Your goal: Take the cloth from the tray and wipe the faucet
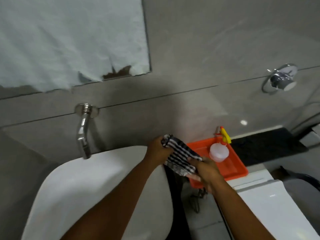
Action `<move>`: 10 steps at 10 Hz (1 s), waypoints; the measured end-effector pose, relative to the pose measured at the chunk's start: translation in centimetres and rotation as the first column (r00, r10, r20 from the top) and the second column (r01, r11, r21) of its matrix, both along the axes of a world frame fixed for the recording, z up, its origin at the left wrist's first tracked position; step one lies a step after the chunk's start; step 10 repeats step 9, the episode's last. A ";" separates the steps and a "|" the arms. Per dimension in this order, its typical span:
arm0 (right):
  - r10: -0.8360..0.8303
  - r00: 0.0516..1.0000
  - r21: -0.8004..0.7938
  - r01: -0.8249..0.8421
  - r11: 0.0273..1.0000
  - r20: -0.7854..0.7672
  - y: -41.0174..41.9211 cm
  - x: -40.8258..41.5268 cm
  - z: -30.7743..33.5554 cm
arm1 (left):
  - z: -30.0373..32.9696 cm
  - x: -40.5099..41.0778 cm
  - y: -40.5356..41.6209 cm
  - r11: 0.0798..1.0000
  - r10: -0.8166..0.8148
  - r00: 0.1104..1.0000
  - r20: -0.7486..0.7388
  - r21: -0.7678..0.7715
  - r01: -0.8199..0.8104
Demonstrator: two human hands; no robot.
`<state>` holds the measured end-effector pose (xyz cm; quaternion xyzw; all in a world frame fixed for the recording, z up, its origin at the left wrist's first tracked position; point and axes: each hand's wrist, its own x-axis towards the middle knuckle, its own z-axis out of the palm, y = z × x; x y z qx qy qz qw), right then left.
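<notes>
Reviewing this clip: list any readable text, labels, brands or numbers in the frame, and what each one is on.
None can be read.
Spray bottle in the orange tray: no label visible.
Striped cloth held by both hands: pattern only, no print.
Faucet and sink: no markings visible; the picture is blurred.

Grey tiled wall (199, 49) w/ dark grout lines runs behind the hands. Mirror (69, 37) up-left of them, mostly covered by white sheet. Chrome wall fitting (281, 78) up-right. White basin (78, 187) under left forearm; white toilet tank (270, 205) right of right arm.
</notes>
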<state>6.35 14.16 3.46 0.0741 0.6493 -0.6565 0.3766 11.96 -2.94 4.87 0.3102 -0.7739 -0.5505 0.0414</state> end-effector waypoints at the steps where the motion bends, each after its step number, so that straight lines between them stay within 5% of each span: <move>1: -0.119 0.977 -0.021 0.124 0.992 0.176 3.1 -2.3 -3.8 | -2.9 -7.2 1.8 0.940 -0.248 0.951 0.183 -0.192 0.282; 3: -0.282 0.883 0.064 0.279 0.958 0.375 4.0 -6.5 -12.2 | -11.6 -15.5 4.8 0.804 -0.426 0.767 0.480 -0.188 0.564; 6: -0.225 0.895 0.231 0.142 0.962 0.384 4.5 -9.3 -17.2 | -19.4 -18.1 7.1 0.708 -0.359 0.672 0.647 -0.280 0.648; 8: 0.099 0.995 0.462 -0.091 0.882 0.007 3.6 -9.2 -12.9 | -16.2 -15.3 5.6 0.660 -0.377 0.693 0.614 -0.347 0.666; 9: 0.225 0.936 0.494 -0.066 0.867 -0.270 1.5 -8.4 -10.4 | -13.2 -13.4 3.3 0.669 -0.355 0.749 0.559 -0.408 0.622; 10: 0.225 0.936 0.494 -0.066 0.867 -0.270 1.5 -8.4 -10.4 | -13.2 -13.4 3.3 0.669 -0.355 0.749 0.559 -0.408 0.622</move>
